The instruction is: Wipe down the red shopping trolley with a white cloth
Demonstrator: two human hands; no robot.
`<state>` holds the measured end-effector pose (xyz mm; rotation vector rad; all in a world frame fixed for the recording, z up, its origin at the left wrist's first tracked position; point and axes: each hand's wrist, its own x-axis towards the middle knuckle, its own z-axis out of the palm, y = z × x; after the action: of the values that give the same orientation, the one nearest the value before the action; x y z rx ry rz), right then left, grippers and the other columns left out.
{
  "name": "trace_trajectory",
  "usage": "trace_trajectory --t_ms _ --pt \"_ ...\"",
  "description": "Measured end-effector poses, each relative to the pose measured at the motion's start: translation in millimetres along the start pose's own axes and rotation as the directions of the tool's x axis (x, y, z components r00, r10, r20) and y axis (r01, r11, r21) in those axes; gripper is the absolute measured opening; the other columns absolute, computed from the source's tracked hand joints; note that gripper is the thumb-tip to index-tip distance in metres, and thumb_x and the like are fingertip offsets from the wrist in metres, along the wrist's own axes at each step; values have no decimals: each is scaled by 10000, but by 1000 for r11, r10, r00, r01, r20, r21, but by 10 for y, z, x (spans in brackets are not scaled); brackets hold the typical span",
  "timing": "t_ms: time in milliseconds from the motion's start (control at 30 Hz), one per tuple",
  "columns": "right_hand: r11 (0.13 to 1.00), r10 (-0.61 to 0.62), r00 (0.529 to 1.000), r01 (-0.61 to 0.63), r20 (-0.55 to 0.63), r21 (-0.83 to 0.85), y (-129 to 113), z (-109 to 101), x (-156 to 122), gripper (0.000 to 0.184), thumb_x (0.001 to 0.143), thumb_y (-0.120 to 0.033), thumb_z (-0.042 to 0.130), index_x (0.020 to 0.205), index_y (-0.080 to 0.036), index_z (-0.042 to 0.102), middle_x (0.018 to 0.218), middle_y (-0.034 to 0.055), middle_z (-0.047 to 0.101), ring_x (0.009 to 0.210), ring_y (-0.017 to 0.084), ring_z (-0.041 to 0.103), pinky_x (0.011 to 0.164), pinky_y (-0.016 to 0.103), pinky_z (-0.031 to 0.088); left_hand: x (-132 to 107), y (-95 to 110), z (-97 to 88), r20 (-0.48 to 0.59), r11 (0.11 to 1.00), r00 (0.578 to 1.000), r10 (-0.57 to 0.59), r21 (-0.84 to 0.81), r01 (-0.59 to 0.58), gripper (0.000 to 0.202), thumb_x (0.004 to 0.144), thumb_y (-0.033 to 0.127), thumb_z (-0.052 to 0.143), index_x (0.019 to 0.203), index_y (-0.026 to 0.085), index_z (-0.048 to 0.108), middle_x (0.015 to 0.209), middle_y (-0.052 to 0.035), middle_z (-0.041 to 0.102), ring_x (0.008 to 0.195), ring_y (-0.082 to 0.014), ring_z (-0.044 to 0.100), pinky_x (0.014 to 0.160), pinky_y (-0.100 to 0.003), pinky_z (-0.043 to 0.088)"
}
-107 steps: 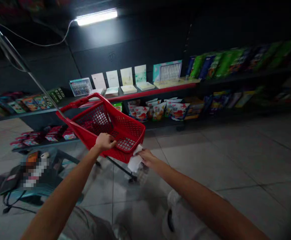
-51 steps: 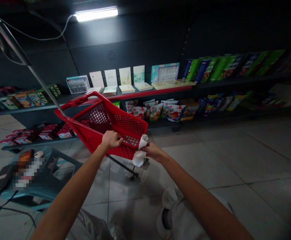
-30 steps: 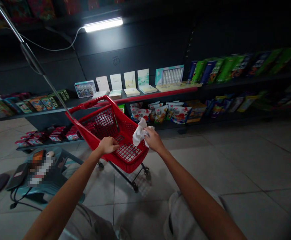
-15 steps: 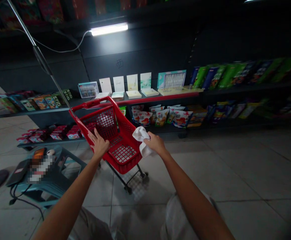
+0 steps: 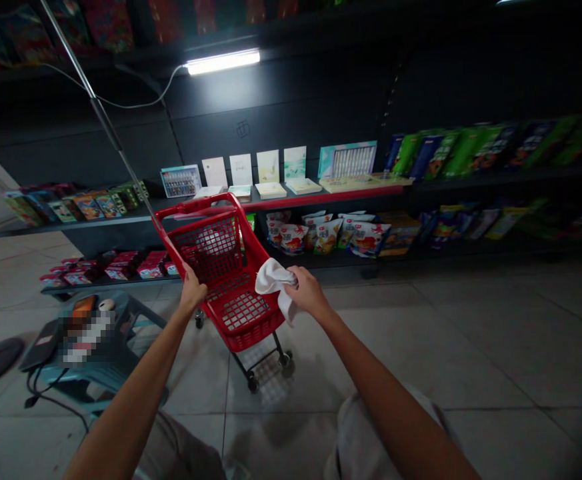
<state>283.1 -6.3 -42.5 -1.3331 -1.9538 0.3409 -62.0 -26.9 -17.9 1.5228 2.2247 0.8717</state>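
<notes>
Well, no label on the snack bags (image 5: 315, 237) or cards (image 5: 241, 170) is sharp enough for me to read, and the patch on the teal stool (image 5: 53, 373) is blurred. My right hand (image 5: 311, 291) has its grip closed on a white cloth (image 5: 273, 281), which is bunched against the right rim of the red shopping cart (image 5: 248, 340). The cart stands on the tiled floor (image 5: 421, 347) just ahead of me, near the lower shelf (image 5: 321, 263). My left hand (image 5: 193, 290), arm reaching forward, now curls over the cart's left rim, where a second earlier it lay over the mesh bottom
</notes>
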Motion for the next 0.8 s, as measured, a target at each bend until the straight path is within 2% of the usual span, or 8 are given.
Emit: trace_trajectory --t_ms 100,200,333,467,667,800 --pt "996 -35 999 38 -35 77 -36 115 24 407 806 -141 588 1208 -179 635 1161 90 669 1057 210 629 967 292 467 -17 -4 -43 24 999 1000 7 33 -8 1129 760 208 590 1632 59 -112 1630 -250 350 1426 -337 498 1174 -437 409" --pt "996 -20 999 24 -51 85 -119 166 30 438 820 -127 575 1250 -163 650 1212 107 692 1122 221 628 1033 308 455 -42 -9 -69 39 997 997 70 -18 -69 1127 760 212 579 1641 91 -113 1630 -195 383 1431 -312 497 1185 -430 400" --pt "997 75 997 -74 -22 32 -206 124 34 459 853 -172 602 1307 -176 675 1202 111 733 1075 227 663 1020 311 471 -58 -24 -71 84 988 988 132 -86 -125 1147 779 271 606 1642 115 -132 1623 -163 409 1445 -317 478 1189 -431 388" --pt "993 116 993 -115 -26 29 -198 52 44 471 872 -203 605 1335 -165 680 1191 119 751 1031 224 690 985 301 490 -55 -18 -31 112 978 978 176 -135 -161 1157 778 284 630 1643 113 -119 1600 -142 451 1453 -310 466 1202 -429 367" --pt "986 161 984 -158 -72 50 -58 -16 74 484 866 -238 616 1341 -181 686 1162 101 769 936 208 714 915 287 519 13 -3 77 143 919 929 342 -259 -298 1160 749 289 630 1653 129 -81 1675 -100 321 1529 -295 336 1254 -418 275" --pt "977 204 975 -196 -93 83 4 -50 121 500 869 -245 615 1360 -171 675 1224 106 753 995 218 719 954 296 514 82 -20 126 192 898 900 391 -294 -327 1155 715 284 608 1658 119 -38 1696 -93 259 1547 -320 282 1270 -437 236"
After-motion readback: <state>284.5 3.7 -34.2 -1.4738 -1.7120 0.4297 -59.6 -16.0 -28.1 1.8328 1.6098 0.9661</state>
